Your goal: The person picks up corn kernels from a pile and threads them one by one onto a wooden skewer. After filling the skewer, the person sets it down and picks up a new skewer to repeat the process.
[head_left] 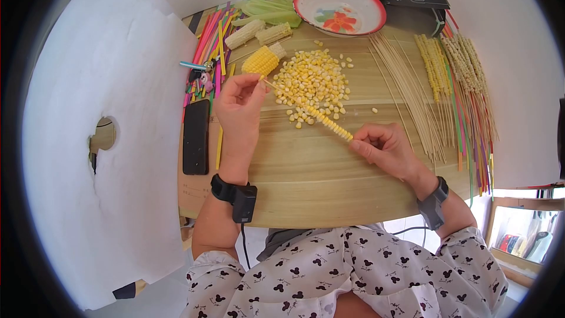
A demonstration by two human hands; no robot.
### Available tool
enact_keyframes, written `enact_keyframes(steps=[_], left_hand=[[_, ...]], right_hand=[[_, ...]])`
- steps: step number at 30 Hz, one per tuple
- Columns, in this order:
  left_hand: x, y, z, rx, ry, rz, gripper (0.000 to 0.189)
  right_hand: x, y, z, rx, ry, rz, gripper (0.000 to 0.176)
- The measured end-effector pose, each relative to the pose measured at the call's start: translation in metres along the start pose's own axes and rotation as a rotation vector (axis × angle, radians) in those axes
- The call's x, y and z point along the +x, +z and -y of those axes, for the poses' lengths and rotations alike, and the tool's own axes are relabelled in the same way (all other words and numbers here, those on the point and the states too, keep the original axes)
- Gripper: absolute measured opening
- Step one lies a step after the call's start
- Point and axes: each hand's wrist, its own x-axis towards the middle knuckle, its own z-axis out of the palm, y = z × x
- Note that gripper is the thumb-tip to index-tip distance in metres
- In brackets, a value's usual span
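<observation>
My right hand [385, 147] pinches a thin wooden skewer threaded with a row of yellow corn kernels [329, 122], gripping it at the lower right end of the row. The skewer slants up to the left, and its bare end meets the fingertips of my left hand [240, 97]. Thumb and forefinger there are closed on a small yellow corn kernel [262, 78] at the skewer's tip. Just beyond the skewer lies a pile of loose corn kernels [315, 76]. A partly stripped corn cob [259, 62] rests behind my left fingers.
At the back stands a red-rimmed enamel basin [376, 26]. Bare skewers [406, 94] and filled kernel skewers [434, 68] lie to the right. Stripped cobs [244, 34], coloured strips [215, 41] and a black phone [196, 138] are on the left. White panels [106, 200] flank the table.
</observation>
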Motion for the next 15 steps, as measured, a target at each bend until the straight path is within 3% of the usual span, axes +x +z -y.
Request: enact_keyframes(steps=[10,15], left_hand=[[-0.001,-0.003,0.01,0.276,0.203,0.002,0.013],[-0.001,-0.002,0.007,0.207,0.169,0.014,0.013]], right_hand=[[-0.001,0.001,0.0,-0.103,-0.055,-0.014,0.013],[-0.001,0.0,0.0,-0.106,-0.057,-0.014,0.013]])
